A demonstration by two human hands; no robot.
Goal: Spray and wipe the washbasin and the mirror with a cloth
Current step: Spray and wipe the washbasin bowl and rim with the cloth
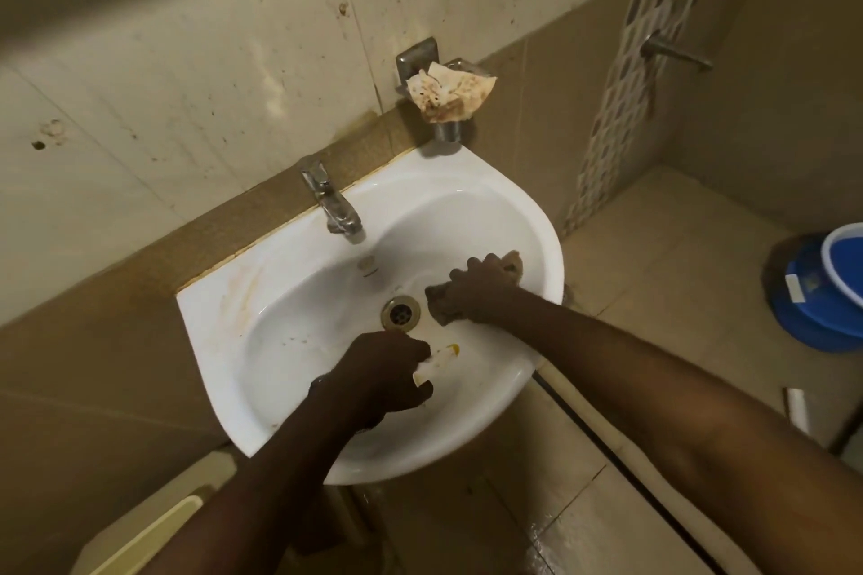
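Observation:
A white washbasin (pixel 289 332) hangs from the tiled wall, with brownish stains on its left rim and a brass drain (pixel 400 312) in the middle. My right hand (pixel 471 289) presses a brown cloth (pixel 513 264) flat against the bowl's right inner wall. My left hand (pixel 383 371) is closed around a small white bottle (pixel 436 364) with a yellow tip, held low in the bowl just in front of the drain. No mirror is in view.
A chrome tap (pixel 334 201) stands at the basin's back edge. A wall soap dish (pixel 443 84) holds a stained crumpled paper. Blue buckets (pixel 822 289) sit on the floor at right. Shower fittings (pixel 677 51) are on the right wall. The floor below looks wet.

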